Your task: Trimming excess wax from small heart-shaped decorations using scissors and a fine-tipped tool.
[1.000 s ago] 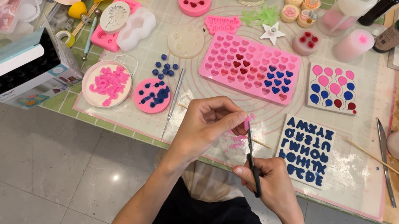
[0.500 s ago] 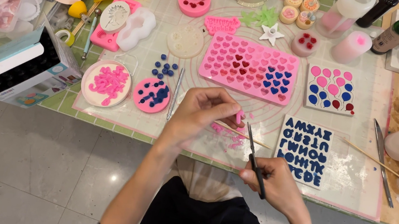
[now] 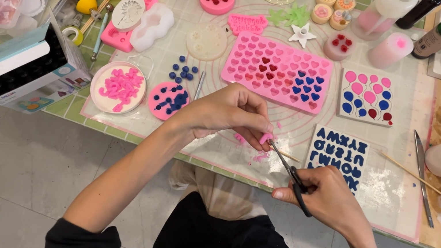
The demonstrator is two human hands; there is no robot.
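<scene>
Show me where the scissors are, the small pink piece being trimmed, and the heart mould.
scissors (image 3: 290,172), head view, on the blades just above the black handles.
pink piece (image 3: 265,139), head view, on its middle, pinched in the left fingertips.
heart mould (image 3: 278,71), head view, on the middle of the pink tray.

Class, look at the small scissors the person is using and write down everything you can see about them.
The scissors are small, with thin metal blades and black handles. The right hand grips the handles, which are mostly hidden by the fingers. The blades slant up and to the left, their tips meeting a tiny pink piece pinched in the left hand. They are held just above the clear mat at the table's near edge, over pink trimmings.
</scene>
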